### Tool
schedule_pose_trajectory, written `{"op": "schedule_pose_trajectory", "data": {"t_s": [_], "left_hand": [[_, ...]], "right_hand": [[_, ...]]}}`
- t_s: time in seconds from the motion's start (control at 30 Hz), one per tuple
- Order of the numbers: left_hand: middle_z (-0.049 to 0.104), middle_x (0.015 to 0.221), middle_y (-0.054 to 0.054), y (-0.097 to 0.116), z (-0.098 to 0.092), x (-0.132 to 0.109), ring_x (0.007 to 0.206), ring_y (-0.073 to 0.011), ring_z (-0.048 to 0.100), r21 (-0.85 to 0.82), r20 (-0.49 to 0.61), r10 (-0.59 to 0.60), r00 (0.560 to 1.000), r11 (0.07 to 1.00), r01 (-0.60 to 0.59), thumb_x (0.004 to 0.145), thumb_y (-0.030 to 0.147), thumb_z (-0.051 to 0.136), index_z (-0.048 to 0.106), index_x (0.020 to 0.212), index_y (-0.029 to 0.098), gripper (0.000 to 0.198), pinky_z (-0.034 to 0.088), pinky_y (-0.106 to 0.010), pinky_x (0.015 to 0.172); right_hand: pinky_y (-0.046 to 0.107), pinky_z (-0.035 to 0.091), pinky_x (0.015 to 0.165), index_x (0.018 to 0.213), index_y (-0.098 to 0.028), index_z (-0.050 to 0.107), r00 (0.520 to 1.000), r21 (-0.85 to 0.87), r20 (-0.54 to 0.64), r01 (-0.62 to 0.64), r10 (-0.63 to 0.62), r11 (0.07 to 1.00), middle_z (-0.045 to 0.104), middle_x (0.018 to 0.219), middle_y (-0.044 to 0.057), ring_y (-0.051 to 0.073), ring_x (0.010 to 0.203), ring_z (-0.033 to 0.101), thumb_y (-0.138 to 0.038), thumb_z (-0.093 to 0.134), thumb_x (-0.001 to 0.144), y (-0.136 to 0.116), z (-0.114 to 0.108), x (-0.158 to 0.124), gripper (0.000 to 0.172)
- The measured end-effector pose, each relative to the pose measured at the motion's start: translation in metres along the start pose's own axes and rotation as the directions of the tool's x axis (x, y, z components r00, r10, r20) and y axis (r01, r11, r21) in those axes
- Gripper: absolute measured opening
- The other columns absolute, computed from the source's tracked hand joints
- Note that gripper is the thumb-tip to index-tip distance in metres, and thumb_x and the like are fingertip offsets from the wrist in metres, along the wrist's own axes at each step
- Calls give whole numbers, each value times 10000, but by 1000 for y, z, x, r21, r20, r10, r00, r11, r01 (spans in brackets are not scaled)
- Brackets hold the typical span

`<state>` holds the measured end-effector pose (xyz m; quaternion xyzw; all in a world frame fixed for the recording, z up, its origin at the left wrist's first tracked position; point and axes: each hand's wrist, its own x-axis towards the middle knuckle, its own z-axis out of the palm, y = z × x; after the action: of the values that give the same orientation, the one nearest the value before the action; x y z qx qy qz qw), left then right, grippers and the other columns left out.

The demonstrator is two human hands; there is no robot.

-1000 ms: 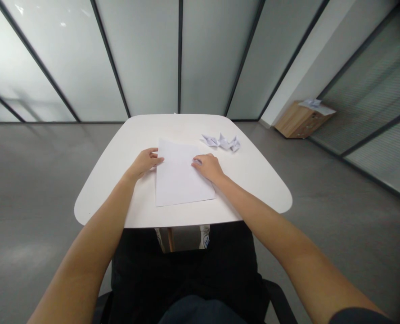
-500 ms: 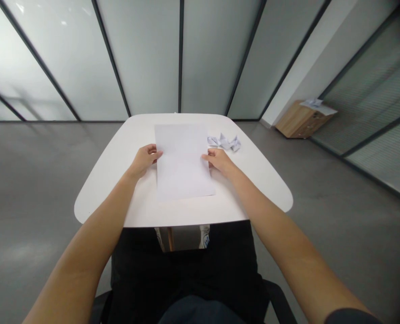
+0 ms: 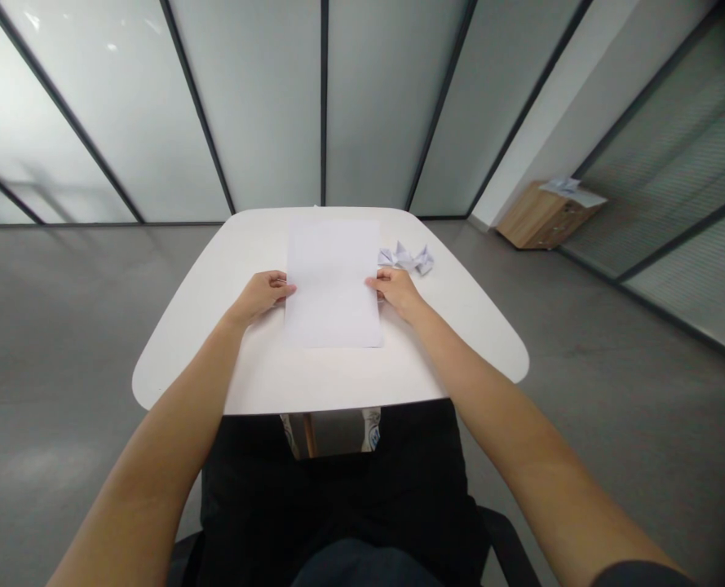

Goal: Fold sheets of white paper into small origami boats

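Note:
A blank white sheet of paper (image 3: pixel 333 285) is spread over the middle of the white table (image 3: pixel 331 383). My left hand (image 3: pixel 268 293) pinches its left edge, thumb on top and fingers underneath. On the opposite edge my right hand (image 3: pixel 395 289) grips in the same way, thumb over the paper. Just beyond my right hand lies some folded white paper (image 3: pixel 406 258) with pointed corners, apart from the sheet's right edge.
A wooden cabinet (image 3: pixel 549 216) with papers on top stands on the floor at the right, by the wall. Frosted glass panels (image 3: pixel 264 98) rise behind the table. My legs (image 3: pixel 338 497) are under the table's front edge.
The sheet has turned slightly and now sits straighter, its lower edge a little farther from me. My left hand has shifted slightly towards me; both hands keep their hold.

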<state>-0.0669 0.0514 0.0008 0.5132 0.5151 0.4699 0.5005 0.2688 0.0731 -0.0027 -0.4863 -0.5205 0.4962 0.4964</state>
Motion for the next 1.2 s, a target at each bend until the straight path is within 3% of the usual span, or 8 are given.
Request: {"op": "schedule_pose_trajectory", "data": {"t_s": [0.23,0.43,0.83,1.2], "left_hand": [[708,763,-37,-2,-1,-1,694,-141,639,114,53,62,997,991,-68,616,391,942,714,806,155,379,510,-262,674],[745,812,-56,-2,-1,-1,742,-163,668,85,34,72,997,994,-75,590,434,945,717,848,153,445,523,-274,706],[748,856,-24,10,5,-8,759,-156,697,26,21,17,1000,1000,-18,672,401,929,664,1046,180,509,573,-261,696],[762,855,-39,0,-1,-2,782,-171,720,11,111,66,992,998,-67,695,402,905,710,970,176,405,590,-264,733]], "right_hand": [[281,560,650,804,-184,716,1000,5,13,3,-3,1000,743,793,21,159,695,667,-330,867,671,-1,-1,-1,248],[297,583,702,845,-193,696,997,53,75,-27,23,998,764,863,39,170,747,699,-275,855,673,-4,-4,-2,248],[278,546,641,781,-184,692,1000,68,19,-16,14,998,699,723,-16,137,639,632,-261,889,629,-6,-2,-4,260],[282,539,651,798,-185,689,998,32,40,-57,56,998,717,756,9,149,659,652,-279,893,650,-11,-1,-9,269]]}}
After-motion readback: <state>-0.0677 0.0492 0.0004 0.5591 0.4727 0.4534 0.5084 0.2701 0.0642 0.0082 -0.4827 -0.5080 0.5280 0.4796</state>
